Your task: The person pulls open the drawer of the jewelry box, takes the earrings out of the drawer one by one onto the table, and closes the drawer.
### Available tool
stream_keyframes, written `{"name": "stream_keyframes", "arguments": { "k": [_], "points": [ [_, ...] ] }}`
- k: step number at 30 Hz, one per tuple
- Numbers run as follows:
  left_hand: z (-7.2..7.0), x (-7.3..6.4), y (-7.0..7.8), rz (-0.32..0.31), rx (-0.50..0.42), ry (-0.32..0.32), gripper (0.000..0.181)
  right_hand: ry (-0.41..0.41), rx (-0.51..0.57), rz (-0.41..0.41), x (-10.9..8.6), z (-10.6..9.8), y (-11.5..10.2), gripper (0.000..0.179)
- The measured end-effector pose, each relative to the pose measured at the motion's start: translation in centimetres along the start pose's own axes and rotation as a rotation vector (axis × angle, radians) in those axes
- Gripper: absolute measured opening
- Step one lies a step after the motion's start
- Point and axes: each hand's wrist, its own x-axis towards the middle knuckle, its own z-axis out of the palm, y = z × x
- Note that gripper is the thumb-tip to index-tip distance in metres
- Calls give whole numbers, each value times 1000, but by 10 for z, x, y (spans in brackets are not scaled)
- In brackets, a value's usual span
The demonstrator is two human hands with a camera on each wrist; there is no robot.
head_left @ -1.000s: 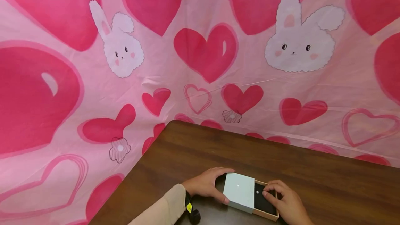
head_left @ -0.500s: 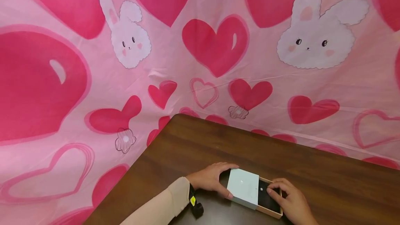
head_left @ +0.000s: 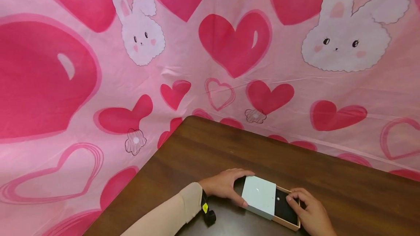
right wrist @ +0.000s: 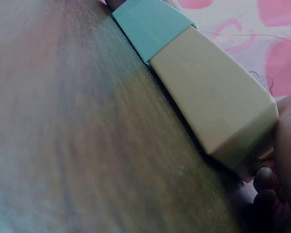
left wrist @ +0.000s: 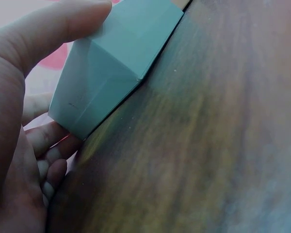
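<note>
A pale mint box sleeve (head_left: 259,194) lies flat on the table, with a tan inner tray (head_left: 286,223) partly out of its right end. Inside the tray is a black insert (head_left: 284,207) bearing a small shiny round spot. My left hand (head_left: 223,185) grips the sleeve's left end, thumb on the near side and fingers at the far side. At the tray's right end, my right hand (head_left: 310,208) holds the end wall, its thumb over the black insert. In the right wrist view, the tray's side wall (right wrist: 213,87) shows; most of that hand is out of frame.
The brown wooden table (head_left: 210,148) extends behind and right of the box. A pink cloth (head_left: 183,65) with hearts and rabbits hangs beyond its back and left edges. A black strap with a small dark device (head_left: 210,217) is on the left wrist.
The head view has shifted, so the hands and box appear a little farther right. The right thumb has slid slightly toward the tray's outer end. How far the tray sticks out looks about the same.
</note>
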Motion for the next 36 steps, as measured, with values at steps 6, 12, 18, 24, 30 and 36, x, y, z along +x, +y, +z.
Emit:
{"name": "stream_keyframes", "arguments": {
  "k": [6,12,18,24,30,36],
  "points": [
    [-1,-1,-2,-3,-12,-7,88,-39,-19,45,1,-1,-4,14],
    [-1,-1,-2,-17,-28,-18,88,-70,-19,73,2,-2,-3,16],
    [-1,-2,-1,-24,-45,-21,87,-58,-11,64,1,-2,-3,16],
    [0,-2,0,-25,-50,-17,88,-68,-17,81,1,-3,-3,16],
    [-1,-2,1,-39,-61,-23,87,-61,-16,78,2,-2,-2,13],
    [-1,0,1,-30,-48,-29,87,-71,-11,83,2,-3,-3,9]
  ]
}}
